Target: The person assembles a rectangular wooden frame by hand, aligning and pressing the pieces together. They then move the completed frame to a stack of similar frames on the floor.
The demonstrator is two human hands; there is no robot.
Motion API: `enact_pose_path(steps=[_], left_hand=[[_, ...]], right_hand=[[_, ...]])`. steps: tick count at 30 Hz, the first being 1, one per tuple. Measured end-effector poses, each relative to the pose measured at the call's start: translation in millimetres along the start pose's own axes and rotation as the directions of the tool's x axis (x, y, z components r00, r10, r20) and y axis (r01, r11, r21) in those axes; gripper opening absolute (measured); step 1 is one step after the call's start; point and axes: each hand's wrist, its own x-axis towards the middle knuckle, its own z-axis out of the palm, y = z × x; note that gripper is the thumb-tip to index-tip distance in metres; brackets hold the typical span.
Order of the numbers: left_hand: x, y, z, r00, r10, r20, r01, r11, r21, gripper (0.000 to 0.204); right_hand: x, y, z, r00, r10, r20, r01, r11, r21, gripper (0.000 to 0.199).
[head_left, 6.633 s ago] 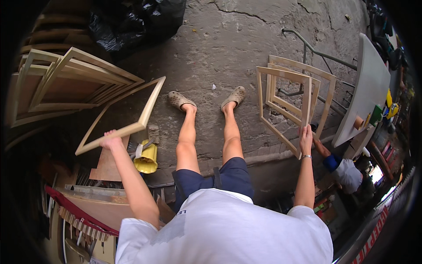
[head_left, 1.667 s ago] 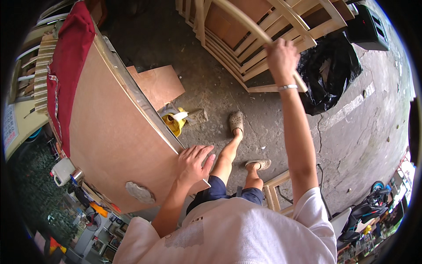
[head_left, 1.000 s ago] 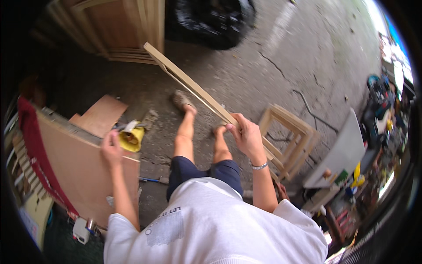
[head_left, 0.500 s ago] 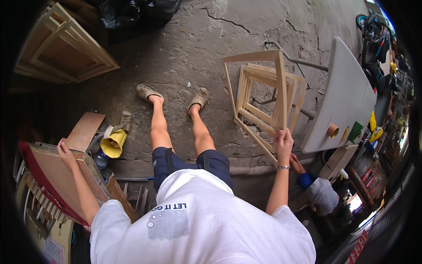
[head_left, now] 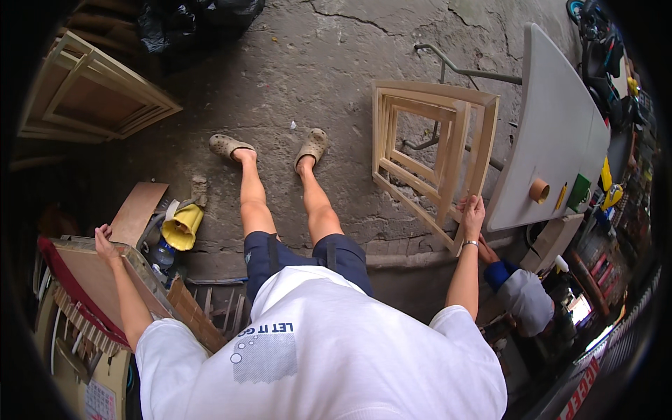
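Observation:
At the right, my right hand (head_left: pixel 472 215) is closed on the near edge of a large pale wooden frame (head_left: pixel 483 150). That frame stands upright around or against several smaller nested wooden frames (head_left: pixel 413 168); their exact contact is hard to make out. Out to the left, my left hand (head_left: pixel 106 246) is beside the upper edge of a leaning wooden panel (head_left: pixel 94 269), its fingers loosely bent and apart with nothing in them. Whether that hand touches the panel cannot be told.
A white folding table (head_left: pixel 553 140) bears a cardboard roll (head_left: pixel 539 190). A co-worker (head_left: pixel 525 301) crouches at lower right. More frames (head_left: pixel 98 94) lean at upper left, near black bags (head_left: pixel 196 24). A yellow container (head_left: pixel 182 227) sits by a thin board (head_left: pixel 138 210).
My right hand has moved right with the large frame, which has swung in line with the smaller frames. My left hand stays by the panel, its fingers slightly more bent.

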Motion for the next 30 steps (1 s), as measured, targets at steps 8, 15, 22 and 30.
enact_pose_path(steps=[8, 15, 22, 30], left_hand=[[6, -5, -1, 1.000, -0.026, -0.013, 0.026, 0.999, -0.041, 0.052], [4, -6, 1, 0.999, 0.029, 0.031, -0.027, 0.997, -0.067, 0.051], [-20, 14, 17, 0.998, 0.066, -0.023, -0.066, 0.998, -0.008, 0.047], [-58, 40, 46, 0.996, 0.084, -0.024, -0.086, 0.994, -0.067, 0.039]], right_hand=[[33, 76, -25, 0.998, -0.043, 0.051, 0.051, 0.987, -0.155, 0.047], [45, 63, -15, 0.977, -0.062, -0.204, -0.079, 0.781, -0.619, 0.055], [27, 34, 31, 0.942, -0.089, -0.323, -0.203, 0.617, -0.760, 0.072], [-30, -95, 165, 0.998, -0.040, 0.057, 0.069, 0.659, -0.749, 0.048]])
